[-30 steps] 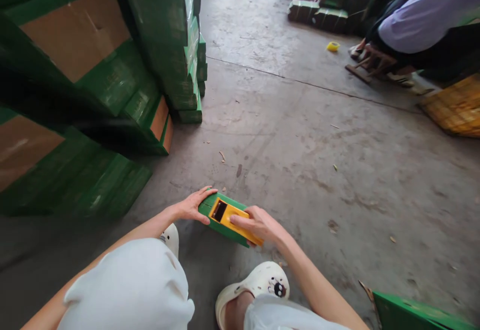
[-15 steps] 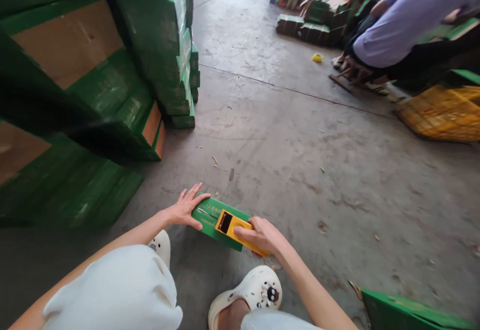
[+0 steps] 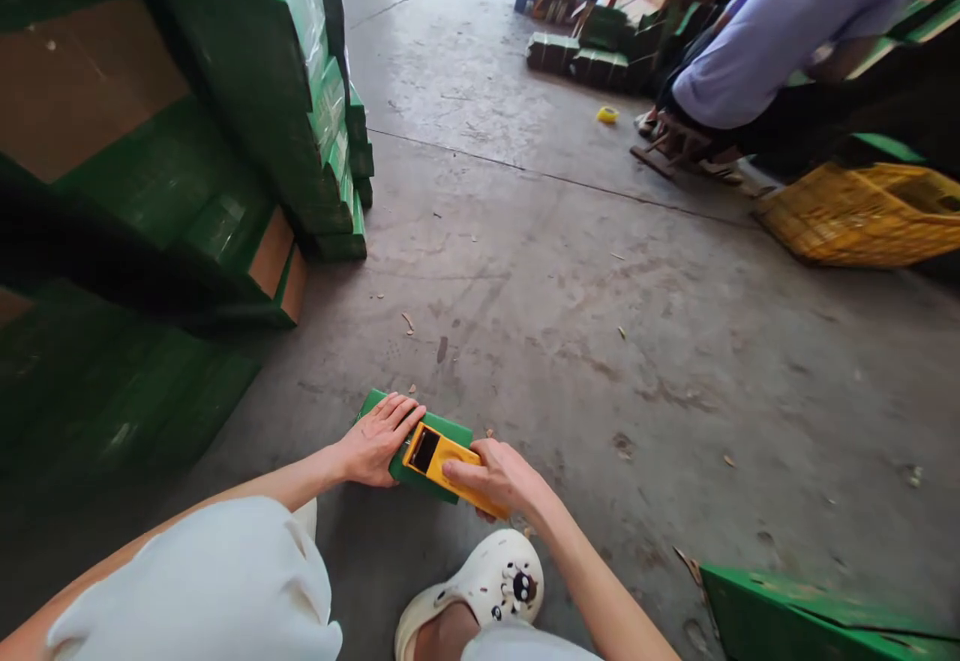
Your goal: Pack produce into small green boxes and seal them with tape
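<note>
A small green cardboard box (image 3: 449, 429) with a seam along its top lies on the floor in front of my feet. My left hand (image 3: 382, 439) rests flat across its left part, fingers stretched out and holding nothing. My right hand (image 3: 499, 476) grips a yellow stapler-like tool (image 3: 442, 463) with a dark window at its front end. The tool lies along the top of the box, its front close to my left fingertips. My right fingers are partly hidden beneath the tool. Much of the box's left half is covered by my left hand.
Stacked green cartons (image 3: 232, 91) stand on the left. Another green box (image 3: 810, 611) sits at the lower right. A yellow plastic basket (image 3: 847, 211) and a seated person in a purple top (image 3: 757, 51) are at the right. A yellow tape roll (image 3: 607, 115) lies on the concrete floor.
My left hand has slid right over the box top, its fingers now closer together and near the tool's front. The right hand keeps its hold on the tool. The view has shifted slightly right.
</note>
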A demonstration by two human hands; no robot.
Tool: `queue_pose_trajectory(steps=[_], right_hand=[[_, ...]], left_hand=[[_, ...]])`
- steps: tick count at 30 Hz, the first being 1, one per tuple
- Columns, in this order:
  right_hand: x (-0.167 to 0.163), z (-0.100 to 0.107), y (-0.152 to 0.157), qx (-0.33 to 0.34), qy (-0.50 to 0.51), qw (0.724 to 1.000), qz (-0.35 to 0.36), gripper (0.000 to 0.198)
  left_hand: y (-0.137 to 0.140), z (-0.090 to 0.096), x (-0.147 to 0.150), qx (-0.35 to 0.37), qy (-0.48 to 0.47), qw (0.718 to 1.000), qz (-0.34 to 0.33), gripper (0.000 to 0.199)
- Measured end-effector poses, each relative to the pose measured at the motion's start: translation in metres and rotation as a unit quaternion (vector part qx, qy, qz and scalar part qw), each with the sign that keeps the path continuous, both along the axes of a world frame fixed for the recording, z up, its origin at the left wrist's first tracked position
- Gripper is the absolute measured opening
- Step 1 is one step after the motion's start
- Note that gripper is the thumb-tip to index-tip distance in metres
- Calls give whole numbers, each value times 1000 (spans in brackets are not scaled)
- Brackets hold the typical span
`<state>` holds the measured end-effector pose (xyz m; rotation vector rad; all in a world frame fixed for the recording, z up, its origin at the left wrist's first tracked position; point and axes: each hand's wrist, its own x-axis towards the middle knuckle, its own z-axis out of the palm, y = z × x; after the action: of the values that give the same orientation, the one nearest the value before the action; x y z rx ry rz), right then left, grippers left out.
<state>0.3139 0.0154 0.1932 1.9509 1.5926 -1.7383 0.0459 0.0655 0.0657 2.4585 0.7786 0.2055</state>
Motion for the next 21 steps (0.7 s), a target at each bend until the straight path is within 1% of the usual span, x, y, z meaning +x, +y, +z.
queue_pose_trajectory(steps=[2, 3, 6, 8, 10, 13, 21], right_hand=[[13, 3, -5, 3, 3, 1000, 7, 42], [23, 5, -9, 7, -11, 1000, 15, 42], [51, 11, -18, 16, -84, 996, 37, 42], [63, 12, -23, 15, -115, 992, 43, 43], [66, 10, -25, 19, -130, 990, 51, 44], [63, 6, -25, 15, -127, 990, 55, 43], [59, 1, -22, 14, -145, 988, 51, 41]], left_hand=[[3, 3, -3, -2, 6, 1000, -2, 114], [4, 4, -3, -3, 9, 1000, -4, 114], [7, 5, -5, 1, 16, 1000, -10, 113], [7, 5, -6, -2, 16, 1000, -10, 114], [8, 5, -6, -10, 14, 1000, -6, 114], [8, 6, -5, -17, 13, 1000, -3, 115], [7, 8, -7, 0, 17, 1000, -11, 119]])
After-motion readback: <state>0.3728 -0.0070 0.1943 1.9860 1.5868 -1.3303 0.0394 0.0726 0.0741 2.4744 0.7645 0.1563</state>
